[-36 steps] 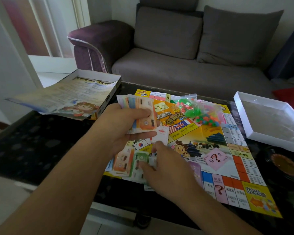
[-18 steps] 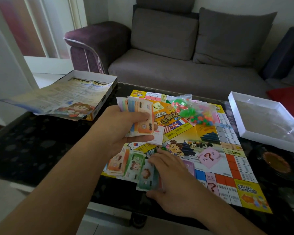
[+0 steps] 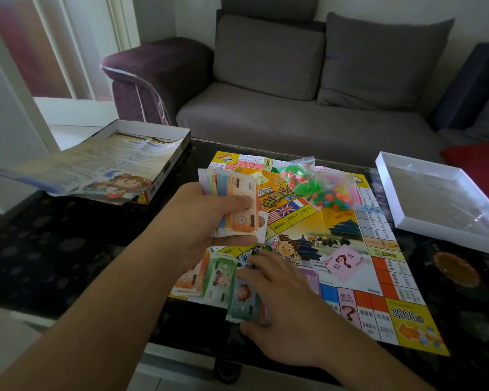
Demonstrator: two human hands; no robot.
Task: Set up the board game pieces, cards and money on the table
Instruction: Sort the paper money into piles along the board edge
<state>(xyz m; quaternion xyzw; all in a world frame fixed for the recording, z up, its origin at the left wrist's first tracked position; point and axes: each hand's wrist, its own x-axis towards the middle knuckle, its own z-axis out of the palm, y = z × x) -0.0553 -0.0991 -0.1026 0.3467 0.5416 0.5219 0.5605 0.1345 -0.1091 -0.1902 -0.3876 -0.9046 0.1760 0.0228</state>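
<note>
Our left hand (image 3: 209,221) grips a fanned stack of notes (image 3: 235,204) above the board (image 3: 336,230) on the desk (image 3: 54,249), probably to sort them, while our right hand (image 3: 283,303), fingers straight, presses the blue-green pile (image 3: 242,301) flat beside the green pile (image 3: 220,277).

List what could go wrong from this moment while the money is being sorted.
1. The left hand grips a thick fan of notes above the game board; a loose grip could spill them across the sorted piles.
2. The right hand rests on the teal pile, which overhangs the board's near edge by the table rim; a nudge might push notes to the floor.
3. The bag of pieces lies unopened on the board, close behind the fan, and could get knocked.
</note>
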